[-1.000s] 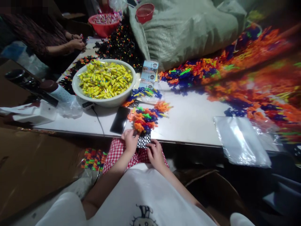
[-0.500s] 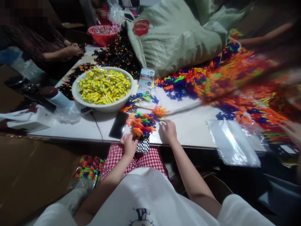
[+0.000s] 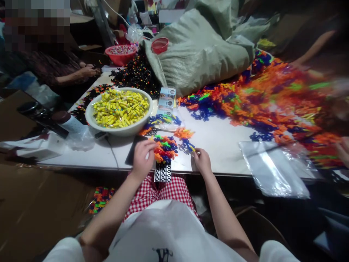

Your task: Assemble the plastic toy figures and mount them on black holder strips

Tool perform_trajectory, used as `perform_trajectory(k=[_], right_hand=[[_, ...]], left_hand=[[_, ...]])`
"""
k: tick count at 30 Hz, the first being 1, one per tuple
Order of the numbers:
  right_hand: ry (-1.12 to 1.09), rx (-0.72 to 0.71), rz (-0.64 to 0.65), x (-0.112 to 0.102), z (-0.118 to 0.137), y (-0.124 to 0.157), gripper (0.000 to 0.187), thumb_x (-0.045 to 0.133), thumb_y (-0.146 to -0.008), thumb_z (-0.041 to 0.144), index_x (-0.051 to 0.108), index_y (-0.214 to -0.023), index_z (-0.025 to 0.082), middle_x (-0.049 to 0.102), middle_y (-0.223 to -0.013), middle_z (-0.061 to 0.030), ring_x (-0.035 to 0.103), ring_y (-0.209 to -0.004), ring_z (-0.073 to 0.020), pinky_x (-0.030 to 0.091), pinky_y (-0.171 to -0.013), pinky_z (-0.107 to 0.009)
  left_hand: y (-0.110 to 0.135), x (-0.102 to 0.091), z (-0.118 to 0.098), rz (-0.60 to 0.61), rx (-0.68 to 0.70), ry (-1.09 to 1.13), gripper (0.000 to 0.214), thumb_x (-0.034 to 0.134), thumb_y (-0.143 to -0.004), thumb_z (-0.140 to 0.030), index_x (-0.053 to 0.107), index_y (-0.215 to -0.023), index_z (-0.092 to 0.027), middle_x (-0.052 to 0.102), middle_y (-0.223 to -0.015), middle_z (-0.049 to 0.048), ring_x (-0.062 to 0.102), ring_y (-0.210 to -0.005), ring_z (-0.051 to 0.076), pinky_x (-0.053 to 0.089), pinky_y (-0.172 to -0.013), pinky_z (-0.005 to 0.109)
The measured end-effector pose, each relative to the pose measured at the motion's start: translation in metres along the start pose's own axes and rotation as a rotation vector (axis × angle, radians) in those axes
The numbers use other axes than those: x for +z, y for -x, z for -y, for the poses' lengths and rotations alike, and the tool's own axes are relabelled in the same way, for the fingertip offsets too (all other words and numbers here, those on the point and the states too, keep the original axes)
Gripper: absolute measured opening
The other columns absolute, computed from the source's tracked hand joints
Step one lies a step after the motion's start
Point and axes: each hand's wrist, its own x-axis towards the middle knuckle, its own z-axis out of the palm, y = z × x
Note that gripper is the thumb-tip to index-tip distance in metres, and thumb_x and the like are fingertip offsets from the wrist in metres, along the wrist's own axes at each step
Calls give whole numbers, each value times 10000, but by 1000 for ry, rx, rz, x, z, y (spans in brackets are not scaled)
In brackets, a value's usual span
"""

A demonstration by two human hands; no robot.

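Note:
My left hand (image 3: 143, 160) is at the left edge of a cluster of small orange, blue, green and red plastic pieces (image 3: 165, 148), its fingers stretched out and apart over a dark phone (image 3: 132, 151). Under the cluster lies a black-and-white patterned board (image 3: 163, 174), jutting past the table edge. To the right, my right hand (image 3: 202, 160) pinches a small yellow plastic piece (image 3: 193, 149) at its fingertips. Blue pieces (image 3: 186, 144) lie right beside it, and some orange ones (image 3: 183, 133) are just behind.
A white basin (image 3: 94, 125) of wrapped yellow pieces stands at the left. A big heap of colourful pieces (image 3: 240, 98) spreads over the right side. Behind are a grey-green sack (image 3: 199, 51) and a black heap (image 3: 133, 71). Clear plastic bags (image 3: 268, 163) overhang the front edge. Other people's arms are at both sides.
My left hand has risen from the board's near left side to the cluster's left edge, now covering part of the phone. My right hand has come slightly nearer the table edge, pinching the yellow piece.

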Motion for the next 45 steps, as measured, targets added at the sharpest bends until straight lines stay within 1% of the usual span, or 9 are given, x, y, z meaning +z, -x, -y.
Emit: perform_trajectory(k=[3,6,11,15,21,28,35,41,45], right_hand=[[-130,54,-55,-5,5,16,248,468,-812,342,588,-906,146,624,-849,-94,520,-613,-166,453,-605,-323],[-194,44,-64,-7,16,32,266,466,-820,369,585,-922,154,620,-849,-84,512,-603,-156,458,-598,-319],[-268,10,-46,-7,30,53,227,464,-834,345,584,-925,175,617,-863,-73,524,-646,-159,468,-630,-318],[-310,10,-42,-6,32,61,204,467,-838,328,582,-920,180,612,-856,-64,526,-651,-155,469,-622,-308],[-340,25,-62,-7,31,61,208,479,-831,344,581,-917,184,611,-859,-62,526,-645,-153,468,-624,-313],[-500,178,-116,-8,47,64,206,547,-779,367,562,-885,191,563,-757,-20,512,-614,-140,452,-574,-279],[-607,174,-102,-1,72,66,192,562,-768,336,548,-899,197,547,-733,-5,528,-644,-140,467,-631,-286],[-627,182,-88,11,77,74,189,571,-754,328,544,-889,198,550,-742,-6,537,-631,-139,482,-602,-281],[-627,191,-103,21,73,78,184,578,-740,309,541,-883,198,551,-731,0,543,-609,-136,489,-587,-280]], left_hand=[[-55,5,9,340,78,-65,255,447,-841,-185,648,-994,-212,647,-990,41,559,-957,184,417,-878,341],[-85,24,23,680,150,-132,259,497,-826,-221,646,-1038,-204,659,-1013,50,574,-953,201,424,-866,335],[-95,44,36,846,138,-174,278,532,-784,-178,650,-1036,-199,644,-1030,65,583,-927,208,439,-818,302],[-100,45,39,872,175,-222,281,536,-770,-177,656,-1024,-200,623,-1035,75,570,-934,202,405,-848,307],[-103,48,38,841,199,-352,102,598,-756,-227,685,-808,-229,670,-917,51,519,-976,238,233,-923,425],[-106,43,43,923,250,-260,121,557,-787,-282,663,-833,-244,678,-893,27,521,-934,202,159,-958,403],[-104,45,47,922,227,-227,147,520,-821,-274,654,-874,-247,668,-973,32,517,-1018,204,142,-993,412],[-90,29,28,646,120,-162,342,355,-895,-222,531,-1187,-236,557,-1248,54,458,-1168,195,261,-962,372],[-50,11,0,409,103,-115,312,354,-889,-233,602,-1079,-232,611,-1141,45,500,-1106,184,308,-961,362]])
